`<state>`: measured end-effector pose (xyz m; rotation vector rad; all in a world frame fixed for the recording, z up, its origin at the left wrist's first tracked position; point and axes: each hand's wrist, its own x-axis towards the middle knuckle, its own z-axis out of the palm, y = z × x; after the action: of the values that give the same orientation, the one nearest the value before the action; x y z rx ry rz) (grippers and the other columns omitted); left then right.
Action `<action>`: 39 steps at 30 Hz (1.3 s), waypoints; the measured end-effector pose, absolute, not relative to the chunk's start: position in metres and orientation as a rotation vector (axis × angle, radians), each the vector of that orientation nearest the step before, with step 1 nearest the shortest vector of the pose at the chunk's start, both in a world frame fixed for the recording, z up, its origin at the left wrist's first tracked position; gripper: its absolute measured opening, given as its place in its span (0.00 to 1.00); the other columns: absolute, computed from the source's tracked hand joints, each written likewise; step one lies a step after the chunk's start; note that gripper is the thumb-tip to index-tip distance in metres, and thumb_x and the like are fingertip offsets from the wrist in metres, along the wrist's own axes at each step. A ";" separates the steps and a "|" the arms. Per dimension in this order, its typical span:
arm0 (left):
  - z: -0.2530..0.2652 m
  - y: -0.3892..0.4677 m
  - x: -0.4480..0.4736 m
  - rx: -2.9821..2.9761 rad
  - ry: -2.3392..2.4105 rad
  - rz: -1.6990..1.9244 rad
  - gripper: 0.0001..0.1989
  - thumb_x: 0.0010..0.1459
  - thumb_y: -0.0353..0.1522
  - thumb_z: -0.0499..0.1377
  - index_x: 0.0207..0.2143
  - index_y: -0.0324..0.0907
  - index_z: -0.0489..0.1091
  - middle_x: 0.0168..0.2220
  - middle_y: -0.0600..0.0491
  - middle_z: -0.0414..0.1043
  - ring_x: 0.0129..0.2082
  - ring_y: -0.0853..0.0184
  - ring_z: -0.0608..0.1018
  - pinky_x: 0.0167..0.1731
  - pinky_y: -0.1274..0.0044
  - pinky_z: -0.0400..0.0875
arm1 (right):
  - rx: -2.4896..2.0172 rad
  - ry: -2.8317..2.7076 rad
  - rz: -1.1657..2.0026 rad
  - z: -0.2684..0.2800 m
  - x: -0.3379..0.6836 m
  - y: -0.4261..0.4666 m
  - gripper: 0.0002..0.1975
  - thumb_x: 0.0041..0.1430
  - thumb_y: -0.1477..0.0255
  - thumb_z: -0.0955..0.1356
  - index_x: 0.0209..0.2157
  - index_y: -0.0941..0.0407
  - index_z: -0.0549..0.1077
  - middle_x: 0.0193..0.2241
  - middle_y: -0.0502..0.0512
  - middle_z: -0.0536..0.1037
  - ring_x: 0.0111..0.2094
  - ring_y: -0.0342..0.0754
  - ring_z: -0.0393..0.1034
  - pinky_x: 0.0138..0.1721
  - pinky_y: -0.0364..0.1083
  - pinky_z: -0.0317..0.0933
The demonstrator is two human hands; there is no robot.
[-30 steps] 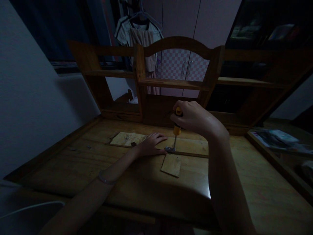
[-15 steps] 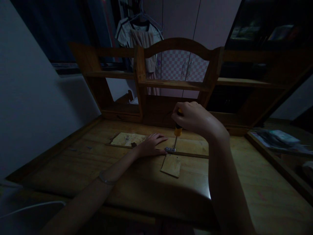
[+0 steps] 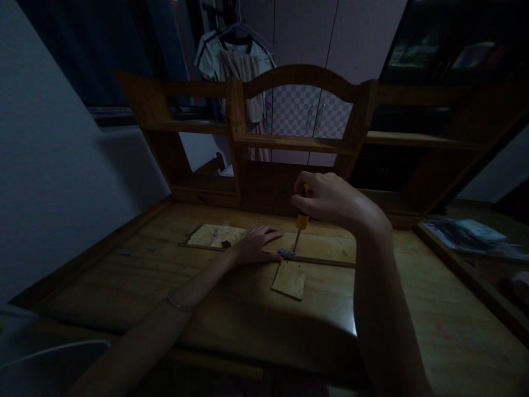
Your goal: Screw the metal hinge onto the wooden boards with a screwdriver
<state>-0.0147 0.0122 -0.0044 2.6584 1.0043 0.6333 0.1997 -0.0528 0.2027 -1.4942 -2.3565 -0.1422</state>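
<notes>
My right hand (image 3: 322, 196) is wrapped round the yellow and black handle of a screwdriver (image 3: 302, 221), its shaft slanting down to the right end of a small metal hinge (image 3: 286, 253). The hinge sits along the front edge of a long thin wooden board (image 3: 326, 248). My left hand (image 3: 258, 243) lies flat across that board, fingers spread, thumb close to the hinge's left end. In front of the hinge, a small square wooden piece (image 3: 289, 280) with dark holes near its back edge rests on the desk.
The wooden desk (image 3: 231, 325) backs onto a wooden shelf unit (image 3: 289, 142). Papers and a packet (image 3: 475, 234) lie on the right side. Clothes (image 3: 235, 60) hang behind the shelves. A white cable (image 3: 66, 347) curves at lower left.
My right hand and the screwdriver handle have shifted very slightly to the right, so the shaft leans a little more. My left hand, the board and the square piece stay put.
</notes>
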 end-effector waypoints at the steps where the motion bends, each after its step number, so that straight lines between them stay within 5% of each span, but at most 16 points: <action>1: -0.003 0.012 -0.015 2.660 0.997 0.631 0.38 0.53 0.54 0.62 0.62 0.49 0.64 0.58 0.46 0.65 0.57 0.54 0.68 0.57 0.63 0.62 | -1.480 -2.358 -0.148 0.202 0.199 -0.052 0.12 0.61 0.64 0.62 0.39 0.55 0.73 0.36 0.59 0.79 0.36 0.53 0.73 0.37 0.48 0.59; 25: -0.004 0.011 -0.014 2.700 0.964 0.673 0.37 0.53 0.54 0.62 0.61 0.47 0.65 0.57 0.44 0.66 0.56 0.54 0.69 0.57 0.62 0.63 | -1.469 -2.325 -0.123 0.202 0.194 -0.052 0.15 0.62 0.63 0.61 0.37 0.57 0.75 0.34 0.60 0.78 0.34 0.51 0.71 0.35 0.46 0.56; 32: -0.001 0.009 -0.014 2.712 0.976 0.660 0.36 0.55 0.53 0.62 0.62 0.48 0.64 0.56 0.45 0.67 0.56 0.55 0.69 0.56 0.63 0.64 | -1.589 -2.290 -0.237 0.201 0.197 -0.048 0.25 0.65 0.52 0.58 0.35 0.58 0.74 0.32 0.62 0.77 0.34 0.54 0.71 0.32 0.47 0.53; 39: -0.002 0.009 -0.013 2.706 1.009 0.650 0.36 0.55 0.54 0.61 0.62 0.47 0.65 0.56 0.46 0.67 0.55 0.55 0.69 0.56 0.63 0.63 | -1.458 -2.336 -0.083 0.202 0.196 -0.051 0.16 0.62 0.60 0.61 0.39 0.56 0.73 0.35 0.59 0.78 0.36 0.53 0.71 0.35 0.47 0.56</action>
<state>-0.0129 0.0092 -0.0018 2.7058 1.0088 0.6500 0.1962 -0.0508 0.2016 -1.4578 -2.3363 -0.0828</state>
